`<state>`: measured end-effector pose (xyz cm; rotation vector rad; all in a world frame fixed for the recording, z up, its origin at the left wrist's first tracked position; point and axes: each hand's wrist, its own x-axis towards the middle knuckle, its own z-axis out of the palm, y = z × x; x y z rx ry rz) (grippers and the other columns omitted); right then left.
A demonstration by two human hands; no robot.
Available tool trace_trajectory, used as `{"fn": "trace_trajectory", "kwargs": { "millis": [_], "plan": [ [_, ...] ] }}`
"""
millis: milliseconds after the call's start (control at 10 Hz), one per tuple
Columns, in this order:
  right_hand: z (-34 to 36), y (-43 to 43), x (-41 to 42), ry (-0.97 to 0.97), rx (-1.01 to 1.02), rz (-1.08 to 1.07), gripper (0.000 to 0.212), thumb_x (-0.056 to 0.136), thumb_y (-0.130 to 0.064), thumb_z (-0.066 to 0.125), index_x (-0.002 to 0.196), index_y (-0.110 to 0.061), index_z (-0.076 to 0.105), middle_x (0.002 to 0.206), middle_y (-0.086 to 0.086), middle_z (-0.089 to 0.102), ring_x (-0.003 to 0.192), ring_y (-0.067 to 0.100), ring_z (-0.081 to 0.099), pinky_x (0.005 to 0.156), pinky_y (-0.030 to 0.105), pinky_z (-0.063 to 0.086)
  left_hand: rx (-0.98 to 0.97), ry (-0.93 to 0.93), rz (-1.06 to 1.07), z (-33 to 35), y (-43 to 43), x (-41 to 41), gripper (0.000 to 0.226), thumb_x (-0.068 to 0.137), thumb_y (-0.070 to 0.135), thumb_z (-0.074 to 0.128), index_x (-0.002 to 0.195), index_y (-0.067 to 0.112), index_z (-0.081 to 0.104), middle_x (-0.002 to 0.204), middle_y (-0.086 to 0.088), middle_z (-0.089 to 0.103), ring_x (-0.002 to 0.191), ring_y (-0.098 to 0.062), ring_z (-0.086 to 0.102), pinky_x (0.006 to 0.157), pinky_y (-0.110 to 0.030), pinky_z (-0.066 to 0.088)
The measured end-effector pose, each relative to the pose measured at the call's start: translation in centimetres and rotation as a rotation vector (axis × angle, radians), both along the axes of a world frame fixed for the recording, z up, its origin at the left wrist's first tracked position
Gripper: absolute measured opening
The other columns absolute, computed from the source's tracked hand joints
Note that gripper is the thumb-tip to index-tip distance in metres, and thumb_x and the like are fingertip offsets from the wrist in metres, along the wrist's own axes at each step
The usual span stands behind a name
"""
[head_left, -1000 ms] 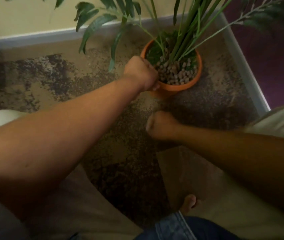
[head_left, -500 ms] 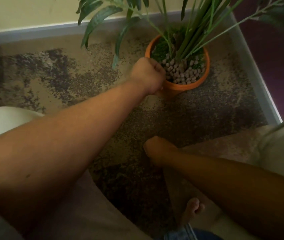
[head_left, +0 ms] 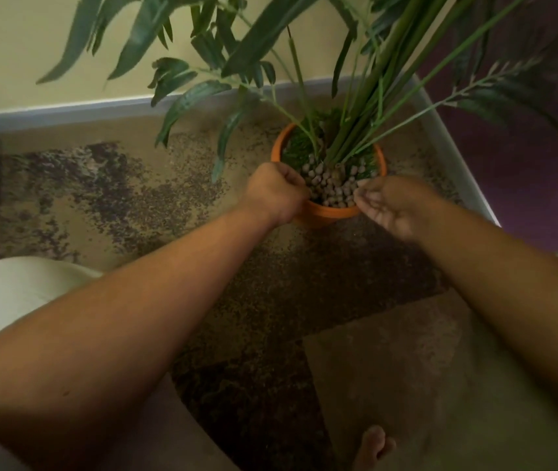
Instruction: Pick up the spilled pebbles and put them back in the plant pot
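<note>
An orange plant pot (head_left: 325,215) stands on the patterned rug and holds a tall green plant (head_left: 365,107). Brown-grey pebbles (head_left: 333,186) fill the near half of its top. My left hand (head_left: 275,192) is closed on the pot's left rim. My right hand (head_left: 393,207) hovers at the front right rim, palm turned inward, fingertips bunched just above the pebbles, seemingly around a few small ones. I see no loose pebbles on the rug; its speckled pattern makes that hard to judge.
The rug (head_left: 101,198) is tan with dark speckled patches. A grey baseboard (head_left: 67,112) runs along the yellow wall behind. A white ledge (head_left: 454,144) borders a purple surface (head_left: 525,164) on the right. My knee (head_left: 5,294) and bare toes (head_left: 374,447) are near.
My right hand has risen from the rug in front of the pot, where it was a fist, to the pot's right rim. My left hand has stayed on the left rim.
</note>
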<state>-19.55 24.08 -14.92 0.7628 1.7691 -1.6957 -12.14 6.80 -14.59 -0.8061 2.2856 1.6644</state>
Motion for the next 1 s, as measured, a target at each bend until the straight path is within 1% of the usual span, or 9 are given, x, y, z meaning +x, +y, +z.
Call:
{"fn": "trace_trajectory", "kwargs": {
  "millis": [100, 200, 400, 500, 600, 700, 800, 900, 1000],
  "plan": [
    [0.2, -0.6, -0.2, -0.030, -0.073, -0.092, 0.037, 0.098, 0.002, 0.051, 0.135, 0.002, 0.051, 0.128, 0.017, 0.060, 0.102, 0.018, 0.062, 0.068, 0.027, 0.057, 0.000, -0.003, -0.007, -0.1, -0.2, 0.1, 0.010, 0.082, 0.011, 0.064, 0.079, 0.021, 0.063, 0.092, -0.013, 0.073, 0.084, -0.029, 0.072, 0.070, -0.041, 0.061],
    [0.5, -1.1, -0.4, -0.011, -0.100, -0.136, 0.041, 0.099, 0.003, 0.049, 0.139, 0.002, 0.045, 0.133, 0.017, 0.058, 0.104, 0.019, 0.059, 0.083, 0.029, 0.055, 0.007, -0.005, 0.009, -0.4, -0.5, 0.3, 0.012, 0.082, 0.012, 0.066, 0.076, 0.021, 0.062, 0.094, -0.014, 0.072, 0.086, -0.030, 0.072, 0.074, -0.045, 0.061],
    [0.1, -1.7, -0.6, 0.089, 0.008, -0.160, 0.034, 0.094, -0.001, 0.059, 0.128, 0.002, 0.057, 0.115, 0.014, 0.065, 0.090, 0.016, 0.067, 0.049, 0.020, 0.056, -0.009, 0.004, 0.026, -1.0, -1.2, 0.4, 0.010, 0.080, 0.014, 0.068, 0.074, 0.020, 0.063, 0.090, -0.009, 0.072, 0.087, -0.027, 0.071, 0.078, -0.045, 0.060],
    [-0.4, -1.8, -0.8, 0.180, 0.103, -0.131, 0.012, 0.089, 0.001, 0.064, 0.099, -0.005, 0.068, 0.107, 0.012, 0.070, 0.089, 0.016, 0.071, 0.057, 0.020, 0.056, -0.044, 0.029, 0.038, -1.0, -1.6, 0.4, 0.010, 0.082, 0.016, 0.067, 0.074, 0.020, 0.062, 0.083, -0.008, 0.070, 0.085, -0.028, 0.070, 0.076, -0.044, 0.060],
    [-0.3, -1.8, -0.4, 0.297, 0.193, -0.074, 0.015, 0.088, 0.002, 0.064, 0.085, -0.012, 0.069, 0.097, 0.011, 0.073, 0.090, 0.018, 0.073, 0.065, 0.022, 0.057, -0.123, 0.059, 0.046, -0.8, -1.8, 0.7, 0.006, 0.085, 0.026, 0.066, 0.081, 0.022, 0.065, 0.083, -0.004, 0.071, 0.082, -0.024, 0.069, 0.074, -0.036, 0.060],
    [0.0, -1.7, 0.4, 0.379, 0.257, -0.016, 0.021, 0.088, 0.002, 0.062, 0.081, -0.017, 0.068, 0.092, 0.007, 0.073, 0.092, 0.020, 0.073, 0.074, 0.028, 0.058, -0.223, 0.080, 0.001, -0.2, -1.8, 1.6, 0.007, 0.087, 0.031, 0.063, 0.087, 0.024, 0.065, 0.088, -0.002, 0.071, 0.081, -0.021, 0.067, 0.072, -0.032, 0.057],
    [0.4, -1.6, 1.8, 0.471, 0.375, 0.060, 0.021, 0.082, -0.005, 0.062, 0.075, -0.024, 0.070, 0.084, 0.002, 0.075, 0.088, 0.021, 0.073, 0.079, 0.039, 0.061, -0.322, 0.069, -0.101, 0.3, -1.6, 2.9, 0.007, 0.090, 0.032, 0.058, 0.089, 0.027, 0.062, 0.093, 0.000, 0.071, 0.085, -0.019, 0.067, 0.073, -0.033, 0.056],
    [1.7, -1.9, 3.3, 0.544, 0.482, 0.229, 0.021, 0.080, -0.009, 0.062, 0.073, -0.028, 0.068, 0.087, -0.004, 0.074, 0.089, 0.019, 0.072, 0.085, 0.042, 0.059, -0.456, 0.009, -0.266, 1.3, -1.4, 4.2, 0.019, 0.094, 0.035, 0.050, 0.104, 0.024, 0.063, 0.103, -0.001, 0.071, 0.093, -0.021, 0.066, 0.080, -0.036, 0.056],
    [1.8, -1.8, 5.2, 0.620, 0.563, 0.425, 0.023, 0.084, -0.003, 0.062, 0.091, -0.023, 0.070, 0.096, 0.002, 0.073, 0.100, 0.023, 0.070, 0.096, 0.042, 0.055, -0.574, 0.018, -0.381, 1.8, -1.3, 5.5, 0.031, 0.096, 0.037, 0.043, 0.116, 0.020, 0.059, 0.112, -0.007, 0.070, 0.102, -0.026, 0.065, 0.087, -0.040, 0.055]
  ]
}}
